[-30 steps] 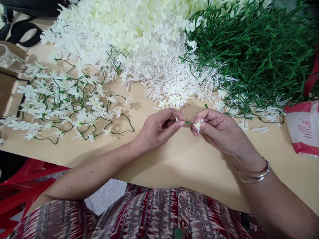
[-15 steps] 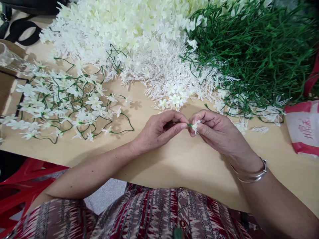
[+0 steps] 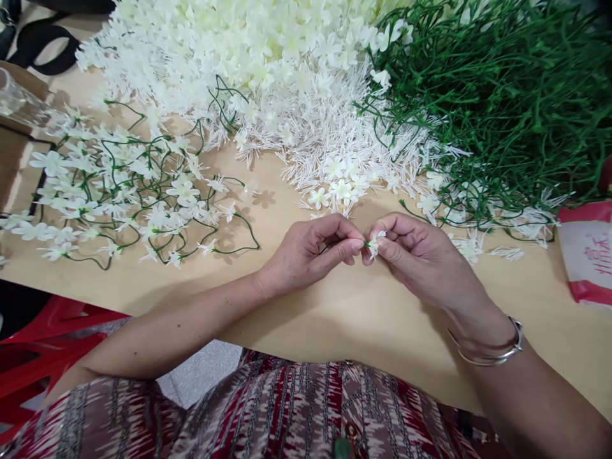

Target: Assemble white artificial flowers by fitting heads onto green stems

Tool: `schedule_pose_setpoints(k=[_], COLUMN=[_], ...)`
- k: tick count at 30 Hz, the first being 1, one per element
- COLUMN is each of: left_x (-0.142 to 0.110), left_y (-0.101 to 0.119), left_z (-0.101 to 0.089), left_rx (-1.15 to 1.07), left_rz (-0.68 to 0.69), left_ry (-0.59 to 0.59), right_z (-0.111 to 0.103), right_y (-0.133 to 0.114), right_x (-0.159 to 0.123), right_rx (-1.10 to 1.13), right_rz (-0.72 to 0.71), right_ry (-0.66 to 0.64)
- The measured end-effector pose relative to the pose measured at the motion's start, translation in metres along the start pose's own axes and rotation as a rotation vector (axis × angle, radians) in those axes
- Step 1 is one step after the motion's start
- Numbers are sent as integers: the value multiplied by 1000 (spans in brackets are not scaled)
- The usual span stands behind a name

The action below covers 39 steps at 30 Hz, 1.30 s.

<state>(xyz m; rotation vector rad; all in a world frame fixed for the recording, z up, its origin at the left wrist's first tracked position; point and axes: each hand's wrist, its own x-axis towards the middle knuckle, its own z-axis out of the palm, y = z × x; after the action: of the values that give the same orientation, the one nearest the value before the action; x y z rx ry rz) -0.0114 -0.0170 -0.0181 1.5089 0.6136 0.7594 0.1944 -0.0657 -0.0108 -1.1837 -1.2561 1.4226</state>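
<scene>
Between my two hands, above the table's near part, is a small white artificial flower [image 3: 375, 243] with a green base. My left hand [image 3: 322, 248] is closed, thumb and forefinger pinching the green stem just behind the bloom; most of that stem is hidden by the fingers. From the other side my right hand [image 3: 414, 258] grips the white petals between thumb and fingers. The fingertips of both hands nearly meet at the flower. Just beyond them lie loose white blossoms [image 3: 342, 191] at the edge of the big heap.
A large heap of white petals and stamens [image 3: 268, 70] fills the back. Green plastic stems [image 3: 502, 95] are piled at right, above a red-and-white packet [image 3: 588, 252]. Flowers on stems [image 3: 143, 191] are spread at left, near a clear cup [image 3: 21, 99]. Red stools [image 3: 48, 357] stand below.
Both hands keep their pinch on the flower, with only slight shifts of the fingers. The view has moved a little, so the right-hand pile and packet appear farther right.
</scene>
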Motion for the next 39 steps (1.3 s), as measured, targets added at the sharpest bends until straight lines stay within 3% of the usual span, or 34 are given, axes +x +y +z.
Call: schedule_pose_setpoints(k=[13, 21, 28, 32, 39], left_x=[0, 1, 3, 4, 4], left_y=[3, 1, -1, 0, 3], left_z=[5, 6, 8, 7, 6], left_rx=[-137, -120, -174, -197, -201], left_rz=[-76, -87, -37, -55, -87], left_ry=[62, 67, 73, 107, 114], right_z=[13, 13, 14, 9, 13], right_y=[13, 23, 15, 8, 3], right_x=[-3, -2, 0, -3, -6], right_rx=[69, 48, 144, 133, -283], right_rz=[1, -25, -65, -151, -446], right_ry=[135, 143, 172, 260, 373])
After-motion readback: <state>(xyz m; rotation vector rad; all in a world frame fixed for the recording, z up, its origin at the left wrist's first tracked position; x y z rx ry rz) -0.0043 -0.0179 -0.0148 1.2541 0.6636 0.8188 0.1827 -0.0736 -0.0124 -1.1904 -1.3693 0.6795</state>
